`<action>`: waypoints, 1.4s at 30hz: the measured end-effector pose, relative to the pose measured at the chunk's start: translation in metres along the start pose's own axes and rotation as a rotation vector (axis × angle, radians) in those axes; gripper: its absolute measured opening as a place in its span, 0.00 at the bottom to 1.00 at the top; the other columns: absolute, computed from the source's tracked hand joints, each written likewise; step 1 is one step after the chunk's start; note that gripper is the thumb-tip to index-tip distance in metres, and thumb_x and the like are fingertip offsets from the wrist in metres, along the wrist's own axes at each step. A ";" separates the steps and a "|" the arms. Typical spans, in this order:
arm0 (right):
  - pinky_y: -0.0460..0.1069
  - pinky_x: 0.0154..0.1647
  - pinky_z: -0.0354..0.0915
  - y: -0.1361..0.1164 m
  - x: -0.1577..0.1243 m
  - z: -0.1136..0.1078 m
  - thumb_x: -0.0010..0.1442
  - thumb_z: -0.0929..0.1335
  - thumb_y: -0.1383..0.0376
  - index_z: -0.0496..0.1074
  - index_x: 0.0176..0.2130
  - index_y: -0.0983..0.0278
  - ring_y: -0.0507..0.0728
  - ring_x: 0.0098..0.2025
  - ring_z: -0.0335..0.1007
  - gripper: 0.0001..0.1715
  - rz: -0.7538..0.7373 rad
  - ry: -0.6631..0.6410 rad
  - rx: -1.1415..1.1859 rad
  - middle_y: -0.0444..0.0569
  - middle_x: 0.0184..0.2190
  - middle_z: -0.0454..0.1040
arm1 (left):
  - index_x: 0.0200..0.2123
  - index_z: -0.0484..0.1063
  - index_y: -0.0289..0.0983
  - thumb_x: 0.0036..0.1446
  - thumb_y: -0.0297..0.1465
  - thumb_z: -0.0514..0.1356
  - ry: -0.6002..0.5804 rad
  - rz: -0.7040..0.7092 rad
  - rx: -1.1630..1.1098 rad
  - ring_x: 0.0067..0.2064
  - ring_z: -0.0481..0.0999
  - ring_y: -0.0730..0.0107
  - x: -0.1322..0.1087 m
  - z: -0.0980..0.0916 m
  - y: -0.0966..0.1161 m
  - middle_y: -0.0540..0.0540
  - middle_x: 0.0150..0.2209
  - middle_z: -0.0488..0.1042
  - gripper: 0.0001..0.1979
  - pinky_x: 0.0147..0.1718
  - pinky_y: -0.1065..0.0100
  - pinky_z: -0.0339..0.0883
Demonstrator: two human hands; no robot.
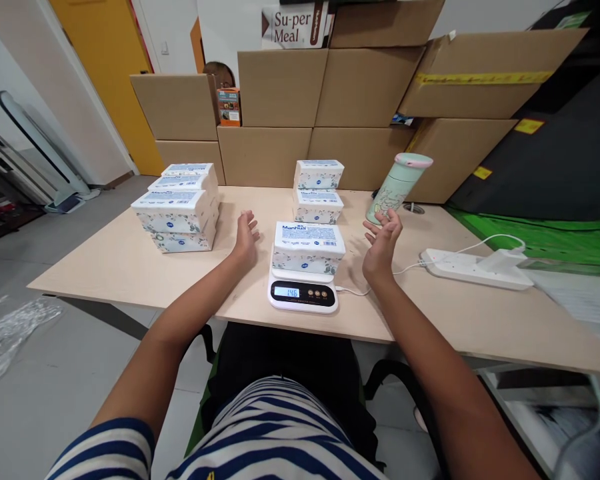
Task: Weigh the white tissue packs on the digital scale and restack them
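Note:
A white tissue pack (307, 248) with blue print lies flat on a white digital kitchen scale (303, 307), whose lit display seems to read 146. My left hand (247, 238) rests edge-down on the table to the left of the scale, fingers apart and holding nothing. On the other side, my right hand (381, 247) is raised with its fingers spread, apart from the pack. It overlaps the foot of a mint-green bottle (403, 180) in the view. Stacked tissue packs (175, 213) stand at the left. Behind the scale is another stack of tissue packs (319, 190).
Cardboard boxes (275, 157) form a wall along the table's back edge. A white power strip (475, 269) sits at the right, and a thin white cable (353, 291) runs to the scale. A person's head (220, 72) shows behind the boxes.

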State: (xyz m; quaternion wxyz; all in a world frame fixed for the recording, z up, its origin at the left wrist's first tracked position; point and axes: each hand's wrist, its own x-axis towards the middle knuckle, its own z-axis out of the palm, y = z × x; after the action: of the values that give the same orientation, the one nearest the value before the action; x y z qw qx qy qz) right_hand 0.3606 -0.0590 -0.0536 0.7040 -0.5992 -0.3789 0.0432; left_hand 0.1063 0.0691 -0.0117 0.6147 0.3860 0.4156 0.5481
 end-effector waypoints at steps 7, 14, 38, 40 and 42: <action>0.71 0.71 0.64 0.000 0.000 -0.001 0.64 0.50 0.21 0.56 0.76 0.48 0.70 0.69 0.73 0.58 -0.002 0.002 0.006 0.59 0.71 0.65 | 0.55 0.74 0.47 0.79 0.48 0.46 -0.007 0.005 -0.003 0.76 0.69 0.59 0.001 0.000 -0.001 0.44 0.75 0.70 0.21 0.73 0.56 0.64; 0.72 0.72 0.62 0.004 0.000 -0.002 0.65 0.51 0.21 0.54 0.77 0.45 0.71 0.70 0.71 0.56 -0.004 -0.035 0.017 0.57 0.72 0.64 | 0.53 0.76 0.47 0.78 0.48 0.48 -0.003 0.001 -0.012 0.76 0.70 0.58 0.003 -0.001 -0.002 0.45 0.73 0.72 0.20 0.72 0.56 0.66; 0.68 0.70 0.66 -0.009 -0.002 -0.001 0.63 0.52 0.20 0.58 0.74 0.51 0.68 0.66 0.75 0.59 0.076 -0.019 0.006 0.61 0.70 0.67 | 0.56 0.74 0.44 0.80 0.47 0.46 -0.004 0.020 0.017 0.73 0.73 0.58 -0.002 0.000 0.000 0.42 0.74 0.71 0.21 0.68 0.59 0.67; 0.67 0.69 0.67 -0.010 -0.002 -0.001 0.64 0.52 0.22 0.57 0.74 0.51 0.67 0.66 0.75 0.56 0.103 -0.028 0.014 0.61 0.71 0.66 | 0.57 0.73 0.43 0.80 0.47 0.46 -0.012 0.029 0.024 0.72 0.73 0.58 -0.003 0.000 -0.001 0.41 0.74 0.70 0.21 0.67 0.59 0.68; 0.67 0.69 0.67 -0.009 -0.002 -0.001 0.65 0.52 0.22 0.56 0.74 0.51 0.68 0.67 0.74 0.56 0.117 -0.036 0.018 0.62 0.72 0.65 | 0.57 0.73 0.43 0.80 0.47 0.46 -0.020 0.033 0.031 0.72 0.74 0.58 -0.003 -0.001 -0.001 0.41 0.74 0.70 0.21 0.66 0.59 0.68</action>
State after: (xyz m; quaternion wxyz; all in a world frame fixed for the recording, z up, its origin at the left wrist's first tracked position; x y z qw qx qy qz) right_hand 0.3565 -0.0635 -0.0467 0.6987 -0.6131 -0.3553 0.0984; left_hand 0.1058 0.0660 -0.0132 0.6037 0.4077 0.4117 0.5476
